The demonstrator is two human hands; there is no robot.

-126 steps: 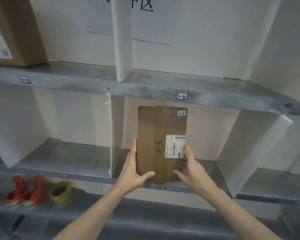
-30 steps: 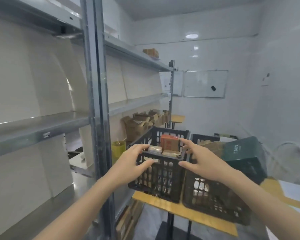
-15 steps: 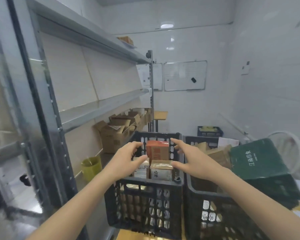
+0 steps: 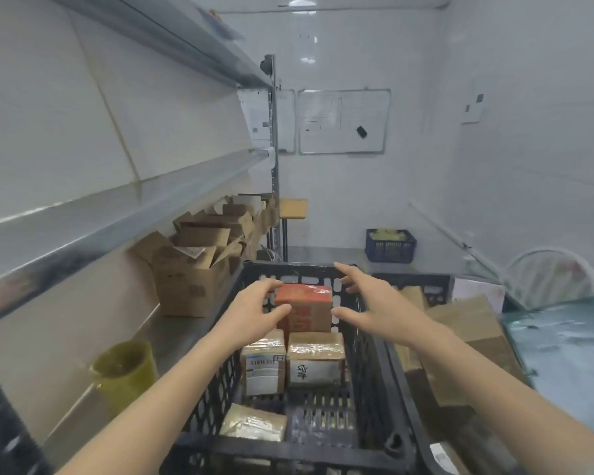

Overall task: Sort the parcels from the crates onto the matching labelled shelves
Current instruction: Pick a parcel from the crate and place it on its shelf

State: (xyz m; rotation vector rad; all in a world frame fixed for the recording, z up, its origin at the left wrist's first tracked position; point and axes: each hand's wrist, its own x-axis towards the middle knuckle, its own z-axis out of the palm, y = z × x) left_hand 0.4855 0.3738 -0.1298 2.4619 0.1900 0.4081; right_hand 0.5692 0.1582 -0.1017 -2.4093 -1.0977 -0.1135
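Crate [image 4: 366, 358] walls round red parcel [image 4: 306, 310], cardboard boxes [image 4: 192, 272] left, second crate [image 4: 426, 286] right

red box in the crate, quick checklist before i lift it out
1. Red box top free, nothing lying on it: ok.
2. Left hand gripping the box: cannot tell; its thumb and fingers overlap the box's left corner, and contact is unclear.
3. Right hand on the box: not ok; it is open and short of the right side.
4. Box's label read for the shelf: cannot tell; too blurred.
5. Way up out of the crate free: ok; the box stands taller than the parcels in front of it.
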